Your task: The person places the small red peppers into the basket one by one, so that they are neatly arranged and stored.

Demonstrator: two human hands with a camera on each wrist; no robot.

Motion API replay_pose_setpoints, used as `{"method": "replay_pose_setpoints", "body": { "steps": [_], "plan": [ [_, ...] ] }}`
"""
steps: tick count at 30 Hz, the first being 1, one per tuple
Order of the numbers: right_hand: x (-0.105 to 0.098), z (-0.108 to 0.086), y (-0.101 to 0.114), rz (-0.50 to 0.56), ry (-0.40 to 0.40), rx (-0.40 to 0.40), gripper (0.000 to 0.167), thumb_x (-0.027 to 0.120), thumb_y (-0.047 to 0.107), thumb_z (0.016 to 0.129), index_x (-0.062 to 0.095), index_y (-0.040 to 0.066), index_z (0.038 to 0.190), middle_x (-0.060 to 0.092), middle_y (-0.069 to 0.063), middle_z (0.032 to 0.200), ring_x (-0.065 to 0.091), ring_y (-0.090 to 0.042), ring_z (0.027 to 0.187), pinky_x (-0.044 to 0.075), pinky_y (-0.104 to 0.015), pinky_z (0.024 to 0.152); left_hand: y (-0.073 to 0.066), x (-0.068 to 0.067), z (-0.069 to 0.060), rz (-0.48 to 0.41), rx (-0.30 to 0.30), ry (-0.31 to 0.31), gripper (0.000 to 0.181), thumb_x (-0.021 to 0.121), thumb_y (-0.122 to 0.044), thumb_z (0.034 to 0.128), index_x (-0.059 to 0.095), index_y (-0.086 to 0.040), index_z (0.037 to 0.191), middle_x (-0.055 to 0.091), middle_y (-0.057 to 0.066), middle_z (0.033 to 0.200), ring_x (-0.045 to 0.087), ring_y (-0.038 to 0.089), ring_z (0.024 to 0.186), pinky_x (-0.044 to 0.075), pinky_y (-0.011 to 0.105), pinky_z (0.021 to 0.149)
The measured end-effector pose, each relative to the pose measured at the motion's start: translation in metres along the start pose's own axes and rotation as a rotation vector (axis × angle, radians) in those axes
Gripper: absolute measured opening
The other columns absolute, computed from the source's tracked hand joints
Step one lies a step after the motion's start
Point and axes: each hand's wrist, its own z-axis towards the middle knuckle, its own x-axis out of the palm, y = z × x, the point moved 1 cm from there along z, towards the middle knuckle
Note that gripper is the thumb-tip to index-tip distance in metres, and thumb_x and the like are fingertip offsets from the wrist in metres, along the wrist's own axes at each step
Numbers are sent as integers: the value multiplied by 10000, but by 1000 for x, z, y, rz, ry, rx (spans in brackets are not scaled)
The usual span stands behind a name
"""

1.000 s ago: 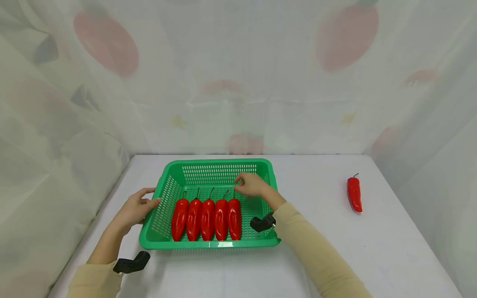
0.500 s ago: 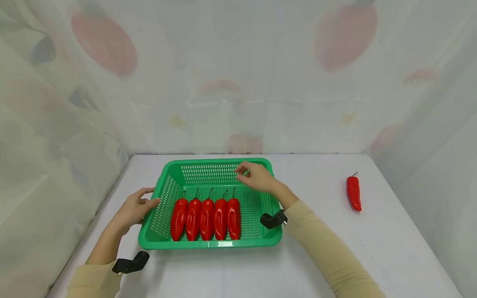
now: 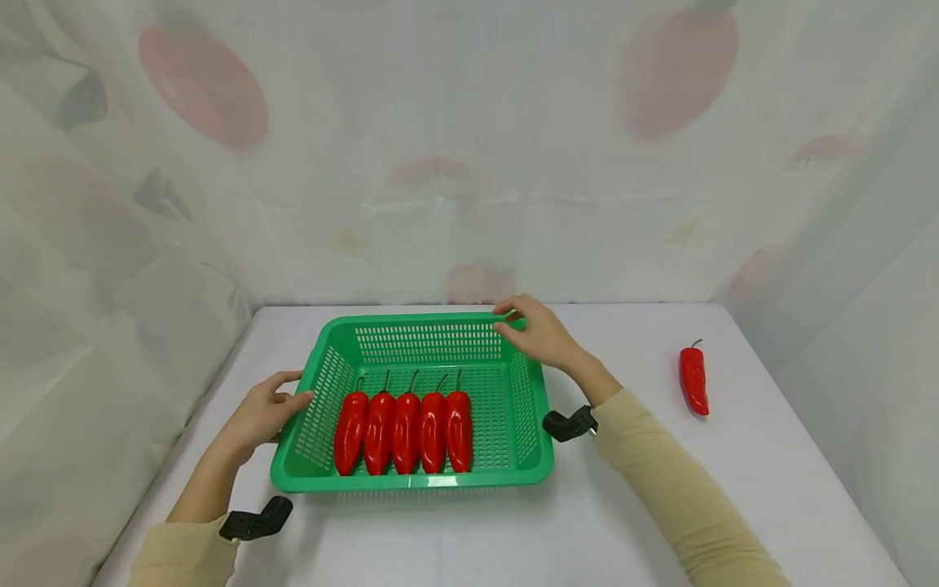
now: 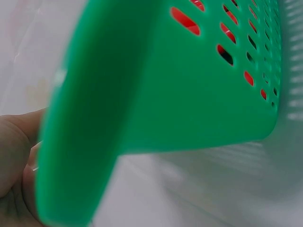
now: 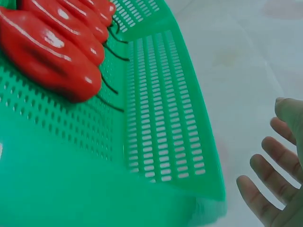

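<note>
A green plastic basket (image 3: 506, 383) stands on the white table, with several red peppers (image 3: 407, 432) lying side by side in its left and middle part, stems pointing to the back. My left hand (image 3: 260, 412) holds the basket's left rim, thumb on the edge and fingers on the outer side; in the left wrist view that hand (image 4: 16, 170) is partly hidden behind the green rim. Over the back right corner hovers my right hand (image 3: 541, 333), fingers loosely bent and holding nothing. The right wrist view shows its fingers (image 5: 272, 177) apart from the basket wall.
Another red pepper (image 3: 693, 381) lies alone on the table (image 3: 623, 505), well to the right of the basket. A pale patterned curtain (image 3: 469, 163) closes off the back and both sides. Inside the basket, bare mesh floor shows right of the peppers.
My right hand has lifted from beside the stem of the rightmost pepper in the basket and moved right and back to the corner. The left hand keeps its hold.
</note>
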Motion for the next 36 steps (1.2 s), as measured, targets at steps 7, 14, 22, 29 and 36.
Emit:
{"method": "replay_pose_setpoints", "body": {
  "steps": [7, 14, 22, 29, 36],
  "plan": [
    [-20, -7, -17, -28, -30, 40, 317, 577, 206, 912, 536, 68, 1195, 531, -103, 1183, 549, -286, 1059, 500, -410, 849, 0, 0, -1, 1, 2, -3, 680, 521, -371, 931, 219, -14, 1425, 588, 254, 1047, 652, 211, 720, 568, 392, 629],
    [-46, -14, -40, -114, -87, 96, 339, 578, 192, 908, 531, 35, 1205, 516, -137, 1200, 544, -315, 1069, 484, -437, 870, 0, -1, -1, 0, 6, -3, 671, 524, -361, 931, 226, -14, 1423, 594, 244, 1032, 653, 210, 714, 568, 394, 623],
    [-75, -30, -74, -168, -149, 191, 371, 555, 222, 915, 519, 2, 1213, 489, -197, 1214, 532, -377, 1070, 446, -508, 888, -1, 0, -1, -6, -7, 0, 675, 525, -360, 931, 222, -15, 1426, 592, 244, 1038, 653, 211, 725, 567, 393, 632],
    [-108, -58, -100, -172, -172, 306, 442, 510, 274, 940, 464, -34, 1254, 472, -248, 1231, 510, -427, 1071, 444, -534, 865, -2, 1, -1, 4, -8, -5, 674, 530, -358, 928, 229, -16, 1424, 579, 263, 1066, 650, 208, 728, 568, 390, 630],
    [-132, -83, -119, -183, -227, 416, 486, 467, 314, 949, 425, -29, 1290, 492, -267, 1228, 507, -417, 1067, 432, -543, 866, -2, 0, -1, 1, -12, -4, 668, 530, -349, 930, 227, -16, 1424, 584, 253, 1052, 649, 209, 728, 568, 393, 631]
  ]
}}
